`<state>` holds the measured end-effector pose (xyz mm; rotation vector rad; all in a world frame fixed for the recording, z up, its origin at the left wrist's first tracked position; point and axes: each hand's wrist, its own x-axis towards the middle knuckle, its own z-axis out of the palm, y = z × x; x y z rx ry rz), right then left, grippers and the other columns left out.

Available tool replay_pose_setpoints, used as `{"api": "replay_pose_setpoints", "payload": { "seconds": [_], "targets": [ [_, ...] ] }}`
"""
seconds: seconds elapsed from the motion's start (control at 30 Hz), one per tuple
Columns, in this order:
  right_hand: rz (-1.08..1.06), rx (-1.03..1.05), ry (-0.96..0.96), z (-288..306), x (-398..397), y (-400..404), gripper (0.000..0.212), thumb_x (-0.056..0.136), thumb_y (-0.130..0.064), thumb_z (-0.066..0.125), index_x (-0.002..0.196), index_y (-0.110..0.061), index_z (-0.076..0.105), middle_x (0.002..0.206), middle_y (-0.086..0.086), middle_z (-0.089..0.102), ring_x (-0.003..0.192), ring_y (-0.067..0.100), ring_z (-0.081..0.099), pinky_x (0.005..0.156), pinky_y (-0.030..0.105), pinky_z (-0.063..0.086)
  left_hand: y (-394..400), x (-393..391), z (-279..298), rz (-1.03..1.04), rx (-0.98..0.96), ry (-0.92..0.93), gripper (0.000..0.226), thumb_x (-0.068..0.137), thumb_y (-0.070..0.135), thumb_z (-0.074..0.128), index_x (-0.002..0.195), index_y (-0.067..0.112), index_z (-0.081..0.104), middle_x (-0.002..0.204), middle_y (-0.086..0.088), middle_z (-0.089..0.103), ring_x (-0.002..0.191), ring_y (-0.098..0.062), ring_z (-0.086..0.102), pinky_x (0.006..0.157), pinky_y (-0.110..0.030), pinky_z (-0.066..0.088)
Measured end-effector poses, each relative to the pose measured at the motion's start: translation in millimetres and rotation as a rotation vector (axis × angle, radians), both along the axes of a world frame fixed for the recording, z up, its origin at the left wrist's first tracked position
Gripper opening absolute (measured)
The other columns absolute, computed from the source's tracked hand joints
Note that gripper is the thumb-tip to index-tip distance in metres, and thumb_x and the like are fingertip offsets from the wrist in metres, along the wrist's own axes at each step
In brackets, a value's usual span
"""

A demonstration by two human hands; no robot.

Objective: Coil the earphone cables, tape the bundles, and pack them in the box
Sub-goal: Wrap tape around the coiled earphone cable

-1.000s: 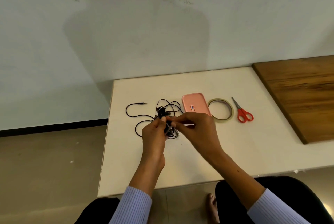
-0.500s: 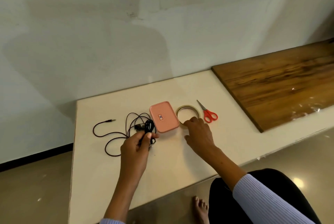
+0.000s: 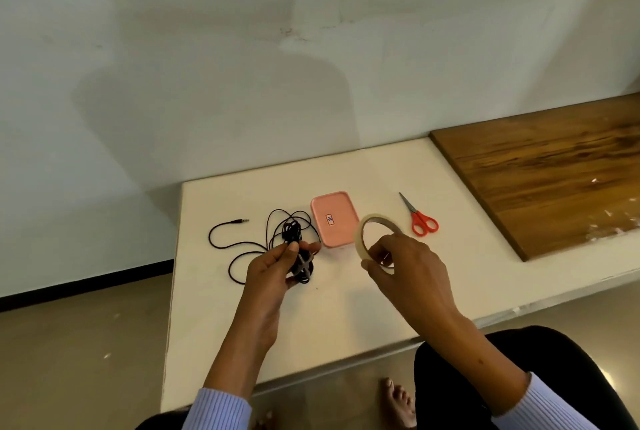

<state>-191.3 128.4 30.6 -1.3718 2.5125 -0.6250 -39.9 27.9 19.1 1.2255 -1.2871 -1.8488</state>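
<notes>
My left hand (image 3: 273, 266) grips a coiled bundle of black earphone cable (image 3: 302, 265) just above the white table (image 3: 346, 308). More loose black cable (image 3: 242, 242) trails to the left on the table, ending in a jack plug. My right hand (image 3: 405, 266) holds a roll of clear tape (image 3: 363, 239) lifted off the table, tilted on edge, in front of the pink box. The pink box (image 3: 334, 218) lies shut and flat between the two hands, farther back.
Red-handled scissors (image 3: 420, 220) lie right of the box. A brown wooden board (image 3: 554, 173) covers the surface at the far right. A wall stands behind the table, its left edge drops to the floor, and my knees and a bare foot are below the front edge.
My right hand left the cable bundle, reached to the tape roll and has lifted it off the table. My left hand kept holding the coiled cable. The camera view shifted.
</notes>
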Motion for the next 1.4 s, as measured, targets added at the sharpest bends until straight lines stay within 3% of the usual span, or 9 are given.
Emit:
{"api": "replay_pose_setpoints", "payload": {
  "seconds": [0.27,0.43,0.6,0.7,0.77,0.87,1.07,1.2,1.4],
  "targets": [
    [0.260,-0.216,-0.084,-11,33,-21,0.011,0.086,-0.025,0.066,0.094,-0.018,0.066,0.092,-0.008,0.064,0.079,0.006,0.053,0.068,0.011,0.039,-9,8,3,0.002,0.167,0.142,0.020,0.092,0.018,0.053,0.090,0.009,0.071,0.112,-0.021,0.067,0.101,-0.029,0.062,0.080,-0.033,0.046],
    [0.254,-0.218,-0.184,-17,40,-33,0.008,0.086,-0.026,0.066,0.091,-0.021,0.064,0.089,-0.009,0.065,0.080,0.008,0.059,0.071,0.024,0.050,-13,13,3,0.048,0.122,0.132,0.023,0.094,0.014,0.051,0.084,0.011,0.071,0.094,-0.009,0.074,0.091,-0.023,0.067,0.077,-0.031,0.048],
    [0.177,-0.215,-0.534,-14,48,-43,0.003,0.088,-0.021,0.061,0.087,-0.021,0.063,0.081,-0.014,0.066,0.079,-0.005,0.061,0.067,0.007,0.044,-16,19,-1,0.016,0.052,0.023,0.022,0.094,0.021,0.053,0.094,0.012,0.073,0.104,-0.009,0.073,0.106,-0.024,0.065,0.097,-0.037,0.044],
    [0.071,-0.186,-0.692,-14,50,-50,0.035,0.093,-0.036,0.050,0.082,-0.005,0.065,0.081,0.010,0.069,0.077,0.019,0.062,0.065,0.026,0.044,-16,23,-2,0.013,0.028,-0.004,0.021,0.094,0.020,0.053,0.094,0.013,0.073,0.097,-0.004,0.074,0.102,-0.019,0.066,0.101,-0.036,0.043],
    [0.051,-0.182,-0.677,-13,50,-52,0.041,0.091,-0.043,0.052,0.079,-0.006,0.065,0.077,0.007,0.069,0.063,0.007,0.058,0.061,0.024,0.042,-17,25,-3,-0.007,0.027,-0.005,0.021,0.094,0.020,0.052,0.094,0.013,0.072,0.100,-0.005,0.074,0.103,-0.018,0.066,0.101,-0.036,0.043],
    [0.044,-0.189,-0.696,-14,48,-55,0.033,0.090,-0.036,0.059,0.080,-0.005,0.066,0.074,0.001,0.069,0.058,-0.006,0.058,0.056,0.012,0.041,-17,26,-4,-0.028,0.040,0.004,0.021,0.095,0.020,0.051,0.094,0.013,0.071,0.105,-0.007,0.073,0.106,-0.020,0.065,0.100,-0.037,0.043],
    [0.128,-0.171,-0.765,-17,47,-57,0.008,0.085,-0.023,0.067,0.086,-0.015,0.069,0.087,-0.001,0.072,0.074,0.007,0.070,0.067,0.013,0.053,-17,24,-3,0.031,0.056,0.040,0.024,0.096,0.018,0.048,0.090,0.013,0.072,0.092,-0.007,0.075,0.088,-0.015,0.070,0.082,-0.030,0.047],
    [0.157,-0.163,-0.796,-17,46,-57,0.012,0.085,-0.012,0.066,0.094,-0.012,0.073,0.087,0.000,0.073,0.080,0.007,0.068,0.072,0.014,0.052,-20,22,-1,0.134,0.178,0.134,0.023,0.096,0.013,0.048,0.087,0.011,0.069,0.070,0.003,0.073,0.067,-0.010,0.067,0.071,-0.027,0.047],
    [0.125,-0.200,-0.633,-18,49,-56,0.015,0.082,-0.016,0.061,0.073,-0.012,0.072,0.069,-0.002,0.070,0.072,0.012,0.062,0.064,0.025,0.047,-20,21,-1,0.149,0.296,0.213,0.022,0.096,0.012,0.047,0.088,0.009,0.068,0.067,0.001,0.072,0.061,-0.009,0.065,0.075,-0.028,0.047]
  ]
}}
